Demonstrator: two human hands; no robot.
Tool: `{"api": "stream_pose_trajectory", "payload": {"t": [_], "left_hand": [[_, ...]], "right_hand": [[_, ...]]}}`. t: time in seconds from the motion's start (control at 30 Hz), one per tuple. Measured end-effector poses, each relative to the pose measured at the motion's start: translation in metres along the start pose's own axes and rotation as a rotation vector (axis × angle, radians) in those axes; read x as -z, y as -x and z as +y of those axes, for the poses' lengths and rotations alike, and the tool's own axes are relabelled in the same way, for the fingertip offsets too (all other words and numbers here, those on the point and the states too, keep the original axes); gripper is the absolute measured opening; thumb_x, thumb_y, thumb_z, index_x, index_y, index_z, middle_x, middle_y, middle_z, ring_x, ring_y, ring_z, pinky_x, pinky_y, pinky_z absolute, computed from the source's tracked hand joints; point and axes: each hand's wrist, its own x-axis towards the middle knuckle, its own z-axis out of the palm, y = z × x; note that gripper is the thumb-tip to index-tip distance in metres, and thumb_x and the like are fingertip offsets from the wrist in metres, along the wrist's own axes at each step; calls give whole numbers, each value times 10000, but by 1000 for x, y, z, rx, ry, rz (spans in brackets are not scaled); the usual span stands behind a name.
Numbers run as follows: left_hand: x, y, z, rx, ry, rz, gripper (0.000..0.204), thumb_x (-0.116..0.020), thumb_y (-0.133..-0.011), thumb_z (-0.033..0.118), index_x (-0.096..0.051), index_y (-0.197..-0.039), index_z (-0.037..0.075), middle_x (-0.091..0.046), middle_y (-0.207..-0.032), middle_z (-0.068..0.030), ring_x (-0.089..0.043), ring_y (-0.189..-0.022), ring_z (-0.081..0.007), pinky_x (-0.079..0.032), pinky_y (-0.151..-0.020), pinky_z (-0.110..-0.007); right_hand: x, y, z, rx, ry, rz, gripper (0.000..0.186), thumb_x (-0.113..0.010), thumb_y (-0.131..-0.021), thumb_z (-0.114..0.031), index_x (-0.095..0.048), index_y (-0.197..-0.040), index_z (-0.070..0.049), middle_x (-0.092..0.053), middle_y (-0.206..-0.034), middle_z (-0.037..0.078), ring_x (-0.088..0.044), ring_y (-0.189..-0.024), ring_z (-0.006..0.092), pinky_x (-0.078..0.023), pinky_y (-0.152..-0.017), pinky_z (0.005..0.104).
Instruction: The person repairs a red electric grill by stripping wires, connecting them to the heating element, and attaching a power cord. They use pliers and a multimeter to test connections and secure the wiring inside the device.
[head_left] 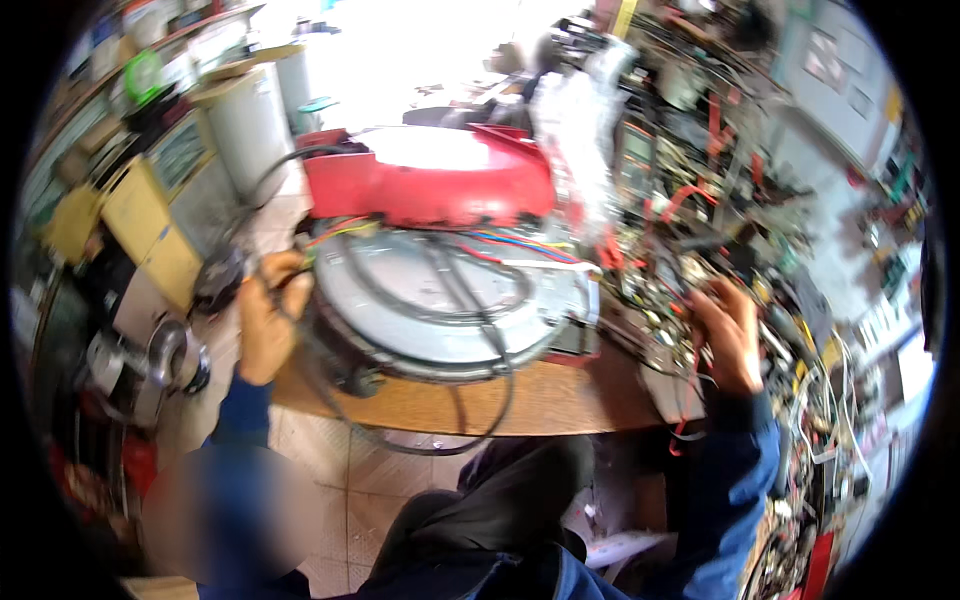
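On a wooden bench stands an appliance with a round grey metal underside (pixel 420 300) and a red plastic housing (pixel 430 190) behind it. Blue, red and yellow wires (pixel 515 240) cross the metal between the two. A black cable (pixel 440 450) loops over the disc and down past the bench's front edge. At the disc's left side, my left hand (pixel 268 325) is closed on this cable. My right hand (pixel 732 335) is over the pile of parts at right, fingers bent together; what they grip is too blurred to make out. A thin red wire (pixel 690 395) hangs below it.
The bench's wooden front edge (pixel 540 400) lies just ahead of my knees. A heap of tools, wires and small parts (pixel 665 260) crowds the right side. Clear plastic wrapping (pixel 575 130) stands behind. At left are cabinets (pixel 150 235) and a round metal part (pixel 175 355).
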Motion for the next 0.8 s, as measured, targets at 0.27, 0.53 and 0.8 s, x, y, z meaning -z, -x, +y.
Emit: {"api": "stream_pose_trajectory", "payload": {"t": [0.27, 0.53, 0.8], "left_hand": [[-4, -7, 7, 228, 547, -55, 199, -676, -990, 95, -635, -1157, -5, -670, -920, -41, -643, -735, -114, -542, -675, -272], [3, -11, 6, 450, 786, -101, 220, -704, -989, 101, -627, -1167, -2, -693, -972, -75, -677, -772, -154, -571, -665, -296], [1, -7, 5, 448, 790, -60, 177, -739, -970, 125, -654, -1075, 10, -706, -895, -62, -683, -752, -140, -563, -660, -271]], "right_hand": [[-67, 81, -28, -115, -736, -365, 337, -538, -1038, -271, -633, -1042, 53, -709, -942, 204, -733, -763, 332, -628, -681, 425], [-137, 81, -108, 29, -509, -803, 413, -473, -1058, -138, -572, -1335, 152, -697, -1181, 244, -698, -1124, 329, -538, -1021, 422], [-180, 57, -110, 334, 130, -741, 296, -758, -910, -93, -646, -1143, 52, -733, -885, 134, -706, -831, 166, -553, -752, 325]]}}
